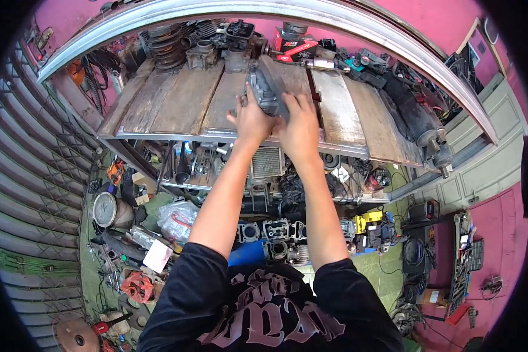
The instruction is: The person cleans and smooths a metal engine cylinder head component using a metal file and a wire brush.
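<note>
Both hands are raised over the wooden shelf top, around a grey cast-metal engine part (263, 88) with a long, dark flat side. It is tilted, its far end pointing up and away from me. My left hand (253, 117) grips the near left side, one finger stretched along the metal and others curled out to the left. On the right, my right hand (300, 120) presses against the dark side, fingers bent over it. My palms hide the part's lower end. Below it are the worn planks (185, 97) of the shelf.
Engine cylinders (203, 56), a coiled spring (165, 47) and a red box (287, 47) line the shelf's back. An exhaust muffler (413, 111) lies at the right end. A metal frame bar (358, 17) crosses above. Parts crowd the lower shelf and floor, including a yellow item (368, 222).
</note>
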`<state>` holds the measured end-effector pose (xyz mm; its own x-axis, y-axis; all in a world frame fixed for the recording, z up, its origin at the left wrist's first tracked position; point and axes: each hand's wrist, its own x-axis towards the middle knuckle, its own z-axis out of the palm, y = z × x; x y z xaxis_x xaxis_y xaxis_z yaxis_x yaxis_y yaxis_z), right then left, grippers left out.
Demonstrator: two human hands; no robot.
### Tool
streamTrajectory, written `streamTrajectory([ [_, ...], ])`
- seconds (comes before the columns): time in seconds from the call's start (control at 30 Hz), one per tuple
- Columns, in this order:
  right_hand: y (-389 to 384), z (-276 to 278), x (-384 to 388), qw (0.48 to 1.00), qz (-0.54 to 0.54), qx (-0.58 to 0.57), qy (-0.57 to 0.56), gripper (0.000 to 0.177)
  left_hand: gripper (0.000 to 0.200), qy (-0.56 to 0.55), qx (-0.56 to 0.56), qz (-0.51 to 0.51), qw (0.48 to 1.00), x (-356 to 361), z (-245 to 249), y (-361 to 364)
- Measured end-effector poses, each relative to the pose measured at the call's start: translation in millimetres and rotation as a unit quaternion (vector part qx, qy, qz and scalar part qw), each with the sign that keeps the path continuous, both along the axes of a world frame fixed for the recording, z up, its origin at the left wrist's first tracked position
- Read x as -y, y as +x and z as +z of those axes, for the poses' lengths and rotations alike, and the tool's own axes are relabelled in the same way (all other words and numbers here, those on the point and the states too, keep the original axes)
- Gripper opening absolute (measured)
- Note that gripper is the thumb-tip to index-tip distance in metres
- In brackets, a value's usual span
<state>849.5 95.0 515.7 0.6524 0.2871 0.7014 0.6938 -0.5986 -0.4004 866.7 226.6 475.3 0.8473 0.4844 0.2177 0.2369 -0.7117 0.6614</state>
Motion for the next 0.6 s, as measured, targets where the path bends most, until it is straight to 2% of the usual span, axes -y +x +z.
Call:
streamTrajectory([
  [0.1, -42, 14, 17, 0.998, -0.042, -0.027, -0.047, 0.059, 0.139, -0.026, 0.002, -0.008, 1.0, -1, 3, 2],
  [0.2, -50, 9, 16, 0.997, -0.052, 0.001, -0.065, 0.059, 0.14, -0.014, 0.037, -0.002, 0.999, 2, -4, 2],
  [0.33, 4, 16, -10, 0.997, -0.069, -0.031, 0.003, 0.048, 0.137, -0.015, 0.038, -0.009, 0.999, 0, -14, 7],
  [0.43, 52, 13, -32, 0.998, -0.061, -0.002, 0.01, 0.044, 0.127, -0.03, 0.028, -0.006, 0.999, -2, -13, 10],
  [0.6, 11, 23, -23, 0.996, -0.051, -0.014, -0.069, 0.05, 0.133, -0.019, 0.025, -0.01, 0.999, -3, -16, 10],
])
